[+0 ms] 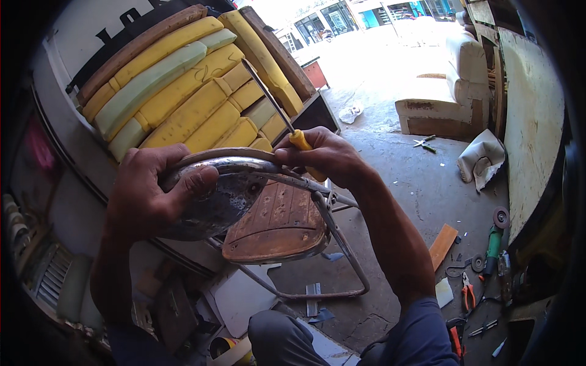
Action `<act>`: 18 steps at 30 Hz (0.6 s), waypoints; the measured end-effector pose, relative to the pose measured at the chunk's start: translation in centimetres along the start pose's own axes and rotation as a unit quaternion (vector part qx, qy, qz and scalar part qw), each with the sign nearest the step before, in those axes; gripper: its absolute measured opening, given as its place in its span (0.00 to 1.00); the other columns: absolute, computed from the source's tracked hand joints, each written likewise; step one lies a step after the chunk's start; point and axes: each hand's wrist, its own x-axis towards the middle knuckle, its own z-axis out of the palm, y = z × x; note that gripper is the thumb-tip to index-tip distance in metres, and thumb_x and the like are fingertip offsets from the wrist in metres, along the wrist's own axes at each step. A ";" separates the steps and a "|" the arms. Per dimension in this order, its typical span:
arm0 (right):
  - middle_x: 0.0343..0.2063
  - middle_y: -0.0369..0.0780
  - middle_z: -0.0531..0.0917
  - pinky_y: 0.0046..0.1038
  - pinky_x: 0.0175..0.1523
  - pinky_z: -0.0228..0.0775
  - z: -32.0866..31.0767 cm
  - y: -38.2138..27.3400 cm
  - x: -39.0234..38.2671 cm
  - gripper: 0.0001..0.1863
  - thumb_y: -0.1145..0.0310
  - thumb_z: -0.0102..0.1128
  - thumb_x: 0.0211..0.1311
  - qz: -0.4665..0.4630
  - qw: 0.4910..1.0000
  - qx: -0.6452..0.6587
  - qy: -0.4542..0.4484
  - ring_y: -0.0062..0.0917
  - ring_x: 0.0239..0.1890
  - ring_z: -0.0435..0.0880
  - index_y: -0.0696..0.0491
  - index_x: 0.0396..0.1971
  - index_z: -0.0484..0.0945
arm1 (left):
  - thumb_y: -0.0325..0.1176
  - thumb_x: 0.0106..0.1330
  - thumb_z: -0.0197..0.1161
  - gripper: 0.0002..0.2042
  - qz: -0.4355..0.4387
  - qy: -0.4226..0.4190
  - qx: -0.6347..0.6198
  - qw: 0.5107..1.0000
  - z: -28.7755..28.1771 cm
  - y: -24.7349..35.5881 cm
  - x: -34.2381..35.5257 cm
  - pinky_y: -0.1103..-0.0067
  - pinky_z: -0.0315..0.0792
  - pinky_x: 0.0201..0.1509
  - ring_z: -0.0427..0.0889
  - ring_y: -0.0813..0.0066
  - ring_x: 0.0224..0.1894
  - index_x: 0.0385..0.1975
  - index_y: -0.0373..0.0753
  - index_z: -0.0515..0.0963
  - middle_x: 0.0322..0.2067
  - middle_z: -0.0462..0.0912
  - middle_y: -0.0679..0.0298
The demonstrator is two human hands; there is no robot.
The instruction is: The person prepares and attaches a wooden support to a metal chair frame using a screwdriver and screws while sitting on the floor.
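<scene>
Left hand: grip holding the metal backrest of the chair, thumb on near face. Right hand: grip holding yellow-handled screwdriver, tip up toward far left. Chair centre, brown seat below backrest. Yellow foam stack far left; green grinder, orange-handled pliers on floor, right.

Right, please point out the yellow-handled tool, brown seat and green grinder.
Yellow-handled tool (300, 139), head view: its handle.
Brown seat (278, 224), head view: its middle.
Green grinder (493, 245), head view: its body.
</scene>
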 end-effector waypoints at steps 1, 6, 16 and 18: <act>0.33 0.37 0.87 0.25 0.46 0.75 0.0 -0.1 0.2 0.15 0.63 0.70 0.63 0.003 1.000 -0.018 0.001 0.18 0.35 0.83 0.58 0.42 0.85 | 0.54 0.64 0.67 0.24 0.000 0.009 0.014 1.000 0.1 0.0 0.0 0.71 0.70 0.27 0.77 0.74 0.18 0.28 0.33 0.83 0.14 0.78 0.60; 0.32 0.37 0.85 0.23 0.45 0.72 0.5 0.1 1.2 0.16 0.61 0.69 0.63 0.071 0.997 -0.014 0.008 0.18 0.34 0.82 0.59 0.41 0.85 | 0.50 0.68 0.65 0.24 -0.026 -0.001 0.095 0.995 0.0 1.5 0.0 0.74 0.70 0.31 0.76 0.77 0.22 0.26 0.30 0.82 0.16 0.78 0.55; 0.28 0.37 0.84 0.25 0.42 0.74 1.1 -0.9 1.0 0.18 0.60 0.68 0.63 0.086 0.992 -0.089 0.035 0.18 0.32 0.81 0.60 0.41 0.85 | 0.54 0.71 0.59 0.27 -0.032 -0.085 0.036 0.995 -0.5 0.2 0.8 0.74 0.73 0.32 0.76 0.80 0.24 0.32 0.28 0.84 0.18 0.81 0.58; 0.30 0.37 0.85 0.26 0.44 0.75 1.2 -0.6 -0.3 0.18 0.60 0.68 0.64 -0.027 0.994 -0.102 0.004 0.18 0.34 0.82 0.59 0.45 0.85 | 0.54 0.71 0.58 0.28 -0.013 -0.080 0.020 0.997 -0.3 -0.1 0.9 0.74 0.73 0.32 0.76 0.79 0.23 0.32 0.28 0.84 0.18 0.81 0.58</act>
